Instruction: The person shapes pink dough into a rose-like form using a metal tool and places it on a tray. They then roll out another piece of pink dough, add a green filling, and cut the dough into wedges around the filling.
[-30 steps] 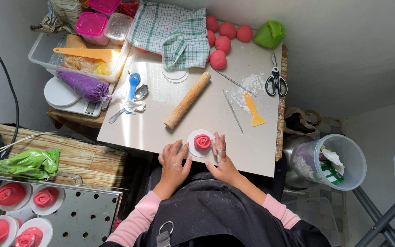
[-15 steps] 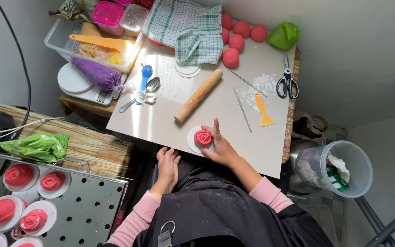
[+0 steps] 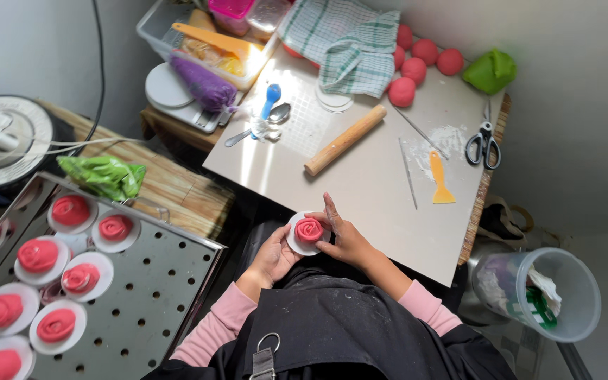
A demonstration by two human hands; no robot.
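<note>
1. At the table's near edge, the rose (image 3: 309, 229) on its white disc (image 3: 297, 243) has been lifted off the table (image 3: 360, 183).
2. Left hand (image 3: 276, 255) cups the disc from 7 o'clock; right hand (image 3: 343, 236) fingers curl against it from 3 o'clock.
3. Tray (image 3: 142, 281) lies toward 9 o'clock.

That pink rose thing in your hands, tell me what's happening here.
A person in a dark apron holds a pink dough rose on a white paper round, left hand beneath it, right hand beside it, at the near edge of the table. More finished roses sit on a perforated metal tray to the left. Pink dough balls, a rolling pin and scissors lie on the table.
</note>
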